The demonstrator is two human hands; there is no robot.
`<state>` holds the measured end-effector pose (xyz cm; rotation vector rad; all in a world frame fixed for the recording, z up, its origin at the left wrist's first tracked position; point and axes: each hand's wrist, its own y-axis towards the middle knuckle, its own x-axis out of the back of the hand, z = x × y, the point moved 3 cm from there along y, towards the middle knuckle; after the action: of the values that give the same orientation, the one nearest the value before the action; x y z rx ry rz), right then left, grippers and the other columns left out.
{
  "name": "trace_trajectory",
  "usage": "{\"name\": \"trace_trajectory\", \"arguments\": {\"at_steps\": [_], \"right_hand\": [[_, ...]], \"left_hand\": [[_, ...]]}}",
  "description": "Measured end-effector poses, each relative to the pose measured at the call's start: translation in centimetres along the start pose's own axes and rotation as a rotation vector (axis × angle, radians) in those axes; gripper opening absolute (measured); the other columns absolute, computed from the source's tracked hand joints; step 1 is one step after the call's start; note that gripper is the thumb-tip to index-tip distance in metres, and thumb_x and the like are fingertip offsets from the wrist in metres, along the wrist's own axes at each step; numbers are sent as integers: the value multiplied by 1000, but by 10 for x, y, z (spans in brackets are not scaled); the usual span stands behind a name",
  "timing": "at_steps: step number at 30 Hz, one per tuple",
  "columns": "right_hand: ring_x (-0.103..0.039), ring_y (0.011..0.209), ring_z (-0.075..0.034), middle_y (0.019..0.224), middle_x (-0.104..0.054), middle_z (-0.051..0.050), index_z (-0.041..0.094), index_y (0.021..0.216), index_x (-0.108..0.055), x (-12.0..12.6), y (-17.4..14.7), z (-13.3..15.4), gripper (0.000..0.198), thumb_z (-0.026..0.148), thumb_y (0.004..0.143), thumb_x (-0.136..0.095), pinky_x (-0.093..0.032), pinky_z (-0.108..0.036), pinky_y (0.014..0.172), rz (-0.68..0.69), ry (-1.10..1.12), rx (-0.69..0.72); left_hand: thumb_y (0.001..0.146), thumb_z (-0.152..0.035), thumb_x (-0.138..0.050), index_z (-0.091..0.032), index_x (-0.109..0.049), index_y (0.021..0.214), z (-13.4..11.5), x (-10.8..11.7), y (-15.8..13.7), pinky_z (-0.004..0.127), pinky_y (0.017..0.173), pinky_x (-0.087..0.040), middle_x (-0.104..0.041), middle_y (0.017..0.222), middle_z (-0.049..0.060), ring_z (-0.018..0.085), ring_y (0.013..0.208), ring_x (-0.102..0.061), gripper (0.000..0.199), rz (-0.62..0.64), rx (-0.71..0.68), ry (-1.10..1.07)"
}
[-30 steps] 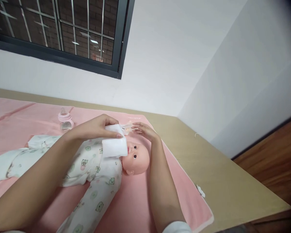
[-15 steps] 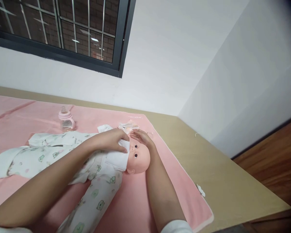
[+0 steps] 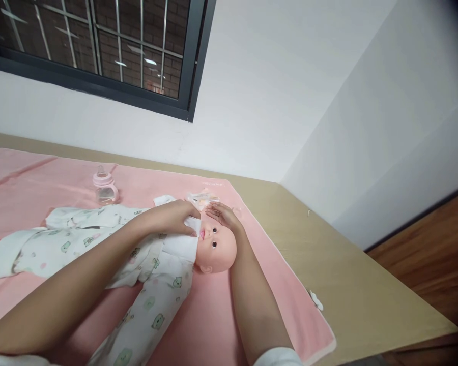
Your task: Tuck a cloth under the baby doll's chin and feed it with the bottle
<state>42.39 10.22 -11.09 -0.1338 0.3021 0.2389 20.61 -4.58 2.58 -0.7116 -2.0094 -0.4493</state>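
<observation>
A baby doll lies on its back on a pink mat, in a white outfit printed with green animals. My left hand reaches across its chest and pinches a white cloth just below the doll's mouth. Thumb and fingers close on the upper edge of this cloth. Beyond the doll's head, my right hand lies with fingers stretched out, and its wrist and forearm pass along the crown. Close to those fingertips is a clear plastic packet.
A pink baby bottle stands on the pink mat at the left. Tan surface borders the mat, with a small white object at its edge. Behind are a white wall and a barred window.
The white cloth has moved down with my left hand, off the doll's mouth, which shows now. My right hand has stayed in place.
</observation>
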Motion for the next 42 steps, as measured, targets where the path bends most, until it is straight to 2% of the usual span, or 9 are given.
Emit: {"name": "trace_trajectory", "arguments": {"at_steps": [4,13,16,21,27,36,42], "right_hand": [[-74,83,-17,86,-76,-6,17,92,-67,1,2,-1,19,18,77,-78,-58,-34,97,-7,-4,-8],[-73,82,-16,86,-76,-6,17,89,-67,1,3,-1,18,17,75,-78,-58,-33,96,-7,-13,5],[-73,83,-16,86,-75,-6,17,88,-67,1,4,-2,18,18,74,-78,-58,-34,96,-6,-21,8],[-72,84,-17,86,-75,-6,17,90,-67,2,5,-3,17,18,75,-76,-57,-34,97,-18,-14,9],[-72,85,-17,84,-75,-5,18,88,-67,1,4,-2,17,17,74,-76,-58,-34,97,-19,-7,1],[-72,87,-16,88,-75,-5,17,89,-68,-1,-1,0,18,19,75,-79,-57,-33,98,-20,-21,5],[-73,83,-17,84,-75,-5,17,92,-67,-1,1,0,19,17,75,-77,-58,-33,95,-18,-14,-15]], "left_hand": [[77,-28,-60,-18,-51,67,2,1,2,27,59,-29,-55,67,-1,16,66,-51,17,-58,-6,24],[79,-20,-57,-17,-60,74,0,2,1,26,62,-33,-62,73,-1,16,70,-54,6,-94,9,29],[79,-20,-55,-17,-64,78,1,0,4,26,62,-34,-65,75,-1,17,71,-57,9,-99,1,18],[81,-17,-56,-18,-73,90,1,-1,5,26,68,-40,-74,93,1,20,82,-65,19,-134,21,-5],[84,-14,-58,-17,-76,101,2,-2,7,27,86,-46,-75,113,4,23,104,-67,25,-172,70,-29],[82,-10,-57,-16,-76,97,3,0,9,29,92,-48,-75,114,5,23,108,-67,24,-257,76,-96],[82,-14,-60,-18,-78,91,-4,3,2,25,83,-47,-75,110,2,21,99,-68,20,-115,13,-223]]}}
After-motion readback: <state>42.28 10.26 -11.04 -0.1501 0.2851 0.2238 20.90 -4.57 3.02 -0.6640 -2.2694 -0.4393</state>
